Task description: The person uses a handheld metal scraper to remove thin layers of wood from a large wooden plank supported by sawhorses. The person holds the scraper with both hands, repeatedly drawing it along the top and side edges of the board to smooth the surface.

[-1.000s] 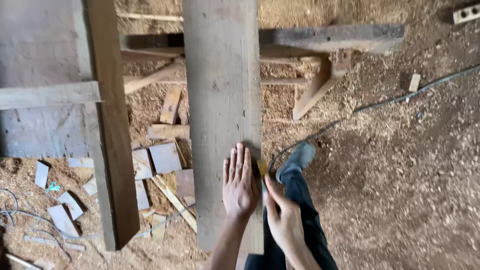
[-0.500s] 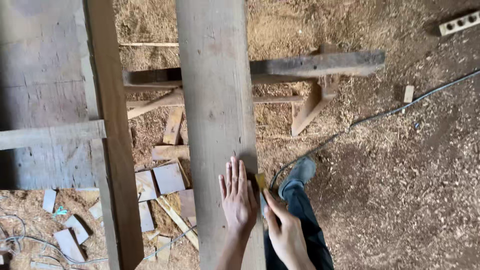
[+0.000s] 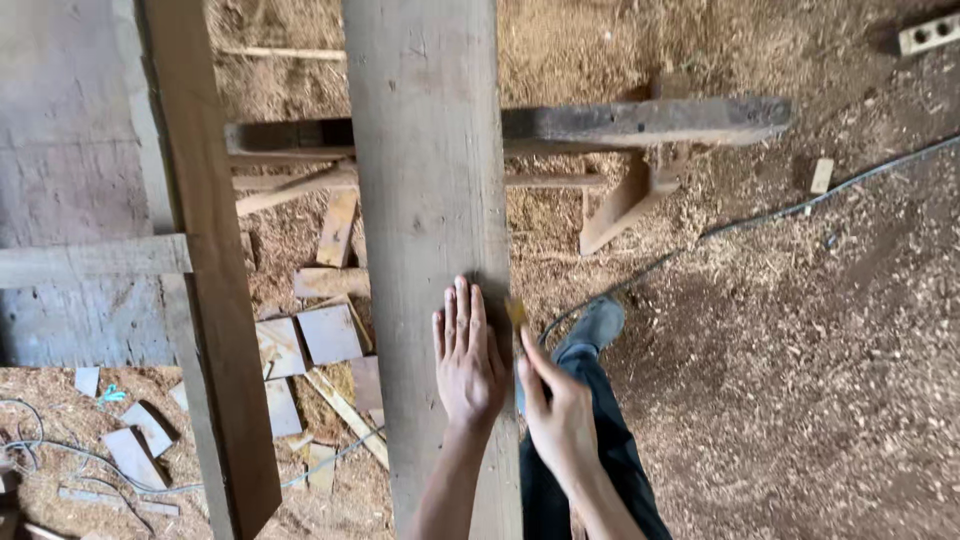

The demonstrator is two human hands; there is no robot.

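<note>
Nearest to me, the person's left hand [image 3: 467, 362] lies flat, fingers together and stretched out, palm down on the wide grey plank [image 3: 430, 200] that runs from near to far through the middle of the scene. Just to its right, the right hand [image 3: 556, 415] sits at the plank's right edge with its fingers pinched around a small yellow pencil-like marker [image 3: 516, 312], whose tip points at the edge of the board; the two hands are close together but not touching. Below the right hand shows the person's dark trouser leg [image 3: 590, 450] and a grey shoe [image 3: 598, 322] planted on the sawdust-covered floor [image 3: 800, 400]. To the left, a narrower brown board [image 3: 215, 300] runs alongside the plank, and between the two lie scattered offcuts of wood [image 3: 328, 332]. Near the left corner a thin cable [image 3: 60, 450] curls over more small blocks. Farther off, the plank rests across a dark wooden sawhorse [image 3: 640, 120] with splayed legs. A dark cord [image 3: 800, 208] trails across the floor on the right, past a small pale block [image 3: 821, 175], and at the far right corner sits a pale brick with holes [image 3: 930, 32].
</note>
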